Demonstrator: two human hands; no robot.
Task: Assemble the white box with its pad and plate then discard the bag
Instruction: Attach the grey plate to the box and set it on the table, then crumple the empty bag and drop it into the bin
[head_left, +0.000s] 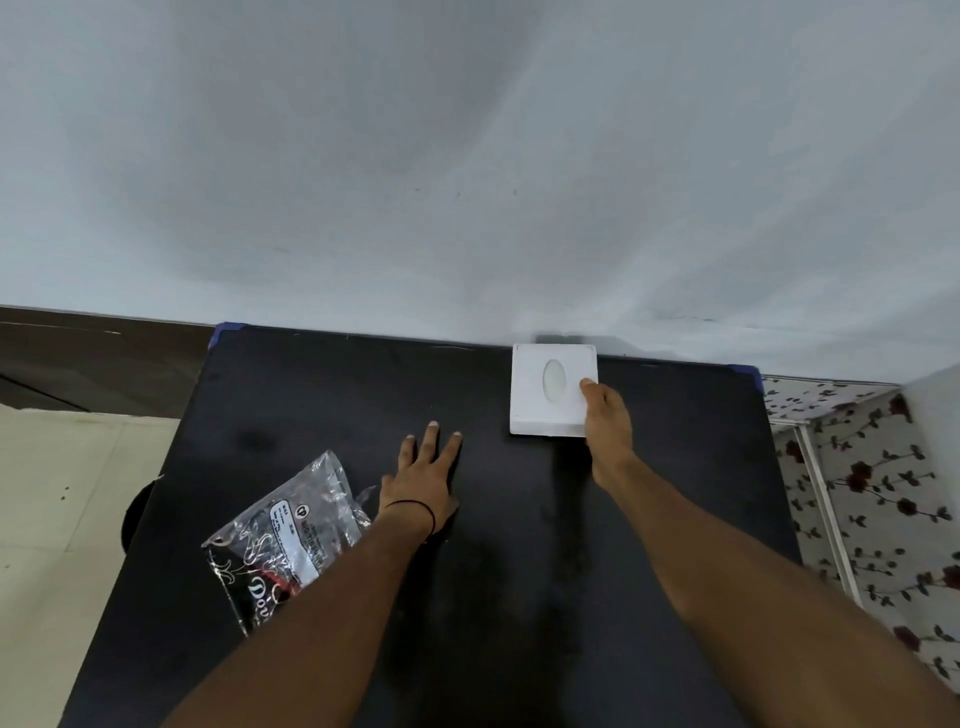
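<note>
One white box (545, 395) is gripped by the right hand (609, 422).

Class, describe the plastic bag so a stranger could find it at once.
Start at the black table against the pale wall. Near its left edge, beside the left hand, lies the bag. It alone is clear, crinkled plastic with a printed label.
</note>
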